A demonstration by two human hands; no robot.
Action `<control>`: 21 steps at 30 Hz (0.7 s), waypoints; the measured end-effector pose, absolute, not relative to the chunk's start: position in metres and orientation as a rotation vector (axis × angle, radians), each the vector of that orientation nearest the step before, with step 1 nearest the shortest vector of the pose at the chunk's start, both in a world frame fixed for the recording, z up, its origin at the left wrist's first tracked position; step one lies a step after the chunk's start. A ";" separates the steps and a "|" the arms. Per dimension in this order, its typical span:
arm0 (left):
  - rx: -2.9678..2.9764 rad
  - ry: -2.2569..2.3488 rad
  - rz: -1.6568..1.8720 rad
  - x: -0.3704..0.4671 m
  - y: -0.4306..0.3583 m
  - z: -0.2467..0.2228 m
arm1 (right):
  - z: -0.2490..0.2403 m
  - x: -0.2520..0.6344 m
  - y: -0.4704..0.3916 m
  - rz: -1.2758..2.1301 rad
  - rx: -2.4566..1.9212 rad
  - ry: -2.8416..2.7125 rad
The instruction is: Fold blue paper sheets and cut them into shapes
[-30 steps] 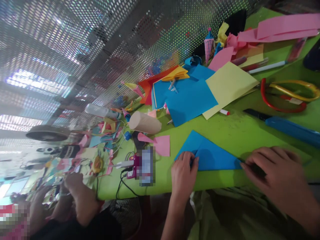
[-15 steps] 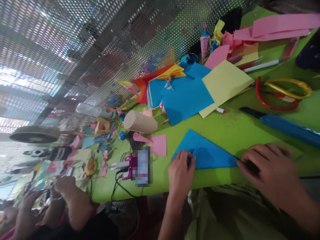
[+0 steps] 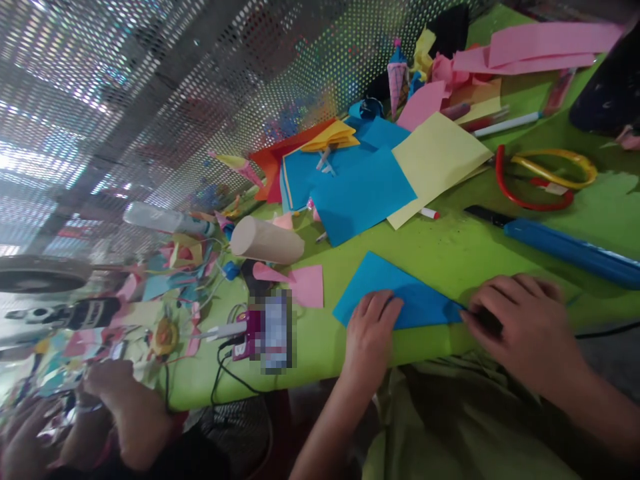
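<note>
Blue folded paper (image 3: 420, 305) lies flat near the front edge of the green table (image 3: 315, 341), directly between your two hands, its long straight edge facing you. Your left hand (image 3: 374, 325) lies over its left part, fingers together and gently bent; the tips are hidden, so I cannot tell whether they pinch anything or only press. Your right hand (image 3: 515, 327) has thumb and curled fingers brought together on the narrow right-hand corner, apparently nipping it.

Expect the sheet to be very light and fairly crisp: stiff enough to keep a crease, yet easy to bend, dent or tear at that thin point. It may skate on the smooth surface if you push sideways without weight on it. You would do best to hold it down broadly on the doubled part and take the tip between finger pads, not nails.

As for containers, a clear bottle (image 3: 167, 219) lies on its side beyond the pale cylinder (image 3: 267, 241); you cannot make out what it holds. At your far right stands a dark pot-like vessel (image 3: 607, 87), its inside not visible. Toward the back, a pink paper cone (image 3: 397, 83) points downward, with a blue piece and pink ball topping its wide end.
</note>
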State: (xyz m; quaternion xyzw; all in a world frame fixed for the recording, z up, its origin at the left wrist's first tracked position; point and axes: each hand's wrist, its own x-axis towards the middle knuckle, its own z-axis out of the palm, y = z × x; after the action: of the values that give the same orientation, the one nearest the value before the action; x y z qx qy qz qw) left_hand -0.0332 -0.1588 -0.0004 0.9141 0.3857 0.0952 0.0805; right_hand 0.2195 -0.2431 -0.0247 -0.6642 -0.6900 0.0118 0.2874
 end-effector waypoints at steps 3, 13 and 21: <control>2.744 1.191 0.206 -0.033 -0.168 0.000 | -0.023 0.219 -0.243 0.058 -1.777 -1.835; 2.794 1.104 0.054 -0.036 -0.193 -0.004 | -0.024 0.224 -0.247 0.122 -1.775 -1.868; 2.823 1.134 0.045 -0.034 -0.194 -0.008 | -0.027 0.230 -0.249 0.241 -1.773 -1.818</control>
State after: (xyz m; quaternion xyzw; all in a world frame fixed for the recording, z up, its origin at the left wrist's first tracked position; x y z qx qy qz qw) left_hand -0.0343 -0.1944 -0.0076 0.9267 0.3723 0.0149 0.0497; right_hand 0.2298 -0.2487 -0.0271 -0.6650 -0.6817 0.0903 0.2912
